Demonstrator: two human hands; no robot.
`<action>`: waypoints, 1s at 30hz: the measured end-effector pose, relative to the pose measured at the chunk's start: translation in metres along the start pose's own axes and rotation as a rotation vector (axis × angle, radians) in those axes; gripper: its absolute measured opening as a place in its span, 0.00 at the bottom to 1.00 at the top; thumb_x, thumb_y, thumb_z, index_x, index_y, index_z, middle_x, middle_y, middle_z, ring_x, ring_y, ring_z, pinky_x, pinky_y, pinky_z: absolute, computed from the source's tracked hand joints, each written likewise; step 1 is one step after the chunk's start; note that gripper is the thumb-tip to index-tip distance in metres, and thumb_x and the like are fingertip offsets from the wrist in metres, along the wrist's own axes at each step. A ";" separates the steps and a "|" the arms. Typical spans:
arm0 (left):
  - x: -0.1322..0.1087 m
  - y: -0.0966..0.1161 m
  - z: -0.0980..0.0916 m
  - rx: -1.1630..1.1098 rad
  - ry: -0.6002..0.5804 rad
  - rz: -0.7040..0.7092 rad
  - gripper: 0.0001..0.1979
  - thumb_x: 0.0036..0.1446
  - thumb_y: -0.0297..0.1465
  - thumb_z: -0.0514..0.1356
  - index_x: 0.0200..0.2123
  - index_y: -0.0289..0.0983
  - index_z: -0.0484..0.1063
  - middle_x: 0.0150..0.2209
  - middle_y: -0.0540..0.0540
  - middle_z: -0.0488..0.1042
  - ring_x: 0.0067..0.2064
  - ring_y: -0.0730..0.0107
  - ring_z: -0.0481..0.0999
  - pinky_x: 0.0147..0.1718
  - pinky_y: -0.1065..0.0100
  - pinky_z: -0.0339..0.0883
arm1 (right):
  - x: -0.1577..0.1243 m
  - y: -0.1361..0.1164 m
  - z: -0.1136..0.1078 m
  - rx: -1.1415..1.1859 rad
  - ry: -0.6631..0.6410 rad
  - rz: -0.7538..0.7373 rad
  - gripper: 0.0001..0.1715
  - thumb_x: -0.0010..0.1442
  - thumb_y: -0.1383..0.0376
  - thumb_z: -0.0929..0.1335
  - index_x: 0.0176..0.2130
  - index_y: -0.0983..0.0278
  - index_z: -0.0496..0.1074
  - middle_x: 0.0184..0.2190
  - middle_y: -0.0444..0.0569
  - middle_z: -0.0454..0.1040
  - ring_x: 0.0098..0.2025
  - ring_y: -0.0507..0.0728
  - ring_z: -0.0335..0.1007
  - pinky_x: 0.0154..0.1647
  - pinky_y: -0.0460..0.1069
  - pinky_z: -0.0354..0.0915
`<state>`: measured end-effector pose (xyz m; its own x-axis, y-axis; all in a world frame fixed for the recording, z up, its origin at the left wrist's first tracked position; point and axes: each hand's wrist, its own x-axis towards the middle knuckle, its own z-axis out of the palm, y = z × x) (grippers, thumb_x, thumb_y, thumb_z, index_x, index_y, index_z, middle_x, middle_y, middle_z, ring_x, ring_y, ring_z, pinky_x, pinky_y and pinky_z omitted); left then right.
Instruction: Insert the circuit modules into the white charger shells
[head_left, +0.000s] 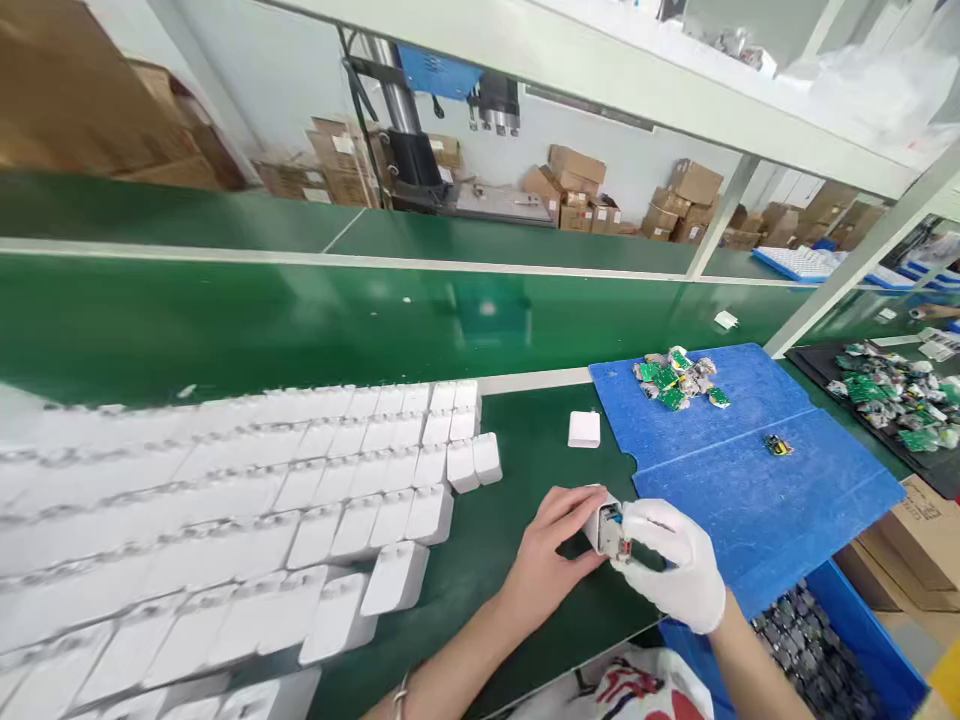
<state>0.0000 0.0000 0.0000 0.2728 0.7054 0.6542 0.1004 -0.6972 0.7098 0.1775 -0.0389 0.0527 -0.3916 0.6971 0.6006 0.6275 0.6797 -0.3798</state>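
My bare left hand (pixel 551 555) grips a small white charger housing (pixel 602 522) just above the green bench, fingers curled round its left side. My right hand (pixel 675 565), in a white glove, pinches a small circuit part (pixel 619 541) at the housing's open end. Both hands meet near the front edge of the bench, beside the blue mat (pixel 757 480). A loose white housing (pixel 583 429) lies a little beyond them.
Rows of white housings (pixel 247 510) cover the bench on the left. A pile of green circuit boards (pixel 679 377) sits on the blue mat, with a single small part (pixel 778 445) nearer. More boards fill a black tray (pixel 896 400) at right. A blue bin (pixel 847 650) of dark parts stands below.
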 end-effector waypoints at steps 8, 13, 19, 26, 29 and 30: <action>0.001 0.003 -0.003 -0.001 0.006 -0.018 0.31 0.49 0.23 0.64 0.56 0.47 0.65 0.47 0.44 0.74 0.42 0.64 0.71 0.39 0.62 0.69 | -0.004 0.000 -0.003 0.003 0.035 0.012 0.19 0.53 0.71 0.68 0.46 0.60 0.70 0.40 0.52 0.75 0.41 0.56 0.74 0.41 0.47 0.72; 0.002 0.003 -0.002 -0.006 -0.014 -0.043 0.31 0.49 0.23 0.64 0.56 0.48 0.64 0.47 0.44 0.74 0.43 0.64 0.71 0.40 0.61 0.69 | -0.005 0.003 -0.004 0.042 0.025 0.023 0.21 0.52 0.71 0.69 0.46 0.59 0.69 0.41 0.51 0.75 0.41 0.55 0.74 0.41 0.46 0.72; 0.002 0.002 -0.001 -0.019 -0.030 -0.075 0.29 0.51 0.27 0.63 0.56 0.47 0.65 0.48 0.43 0.73 0.43 0.62 0.71 0.40 0.59 0.69 | -0.003 0.006 -0.002 0.003 0.044 0.039 0.21 0.52 0.70 0.70 0.47 0.58 0.69 0.41 0.50 0.75 0.41 0.55 0.75 0.41 0.46 0.72; 0.003 0.003 -0.004 -0.065 -0.101 -0.186 0.28 0.49 0.27 0.64 0.55 0.45 0.67 0.49 0.43 0.73 0.45 0.61 0.70 0.44 0.58 0.68 | 0.005 0.008 0.002 0.012 0.015 0.009 0.24 0.53 0.70 0.69 0.50 0.58 0.67 0.42 0.51 0.74 0.44 0.56 0.73 0.43 0.48 0.70; 0.003 0.003 -0.005 -0.083 -0.114 -0.216 0.28 0.48 0.26 0.64 0.54 0.45 0.67 0.49 0.43 0.73 0.47 0.61 0.70 0.46 0.57 0.67 | 0.008 0.010 0.003 0.046 -0.013 -0.035 0.27 0.54 0.71 0.68 0.53 0.55 0.65 0.42 0.49 0.75 0.44 0.56 0.72 0.46 0.51 0.69; 0.003 0.003 -0.005 -0.086 -0.113 -0.222 0.28 0.48 0.26 0.64 0.54 0.45 0.68 0.50 0.43 0.73 0.47 0.60 0.70 0.48 0.56 0.66 | 0.008 0.011 0.003 0.064 -0.019 -0.028 0.29 0.54 0.71 0.69 0.54 0.53 0.65 0.42 0.48 0.75 0.45 0.56 0.71 0.47 0.52 0.68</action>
<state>-0.0037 0.0009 0.0052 0.3592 0.8176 0.4500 0.0889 -0.5099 0.8556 0.1792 -0.0249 0.0511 -0.4219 0.6813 0.5982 0.5720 0.7119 -0.4074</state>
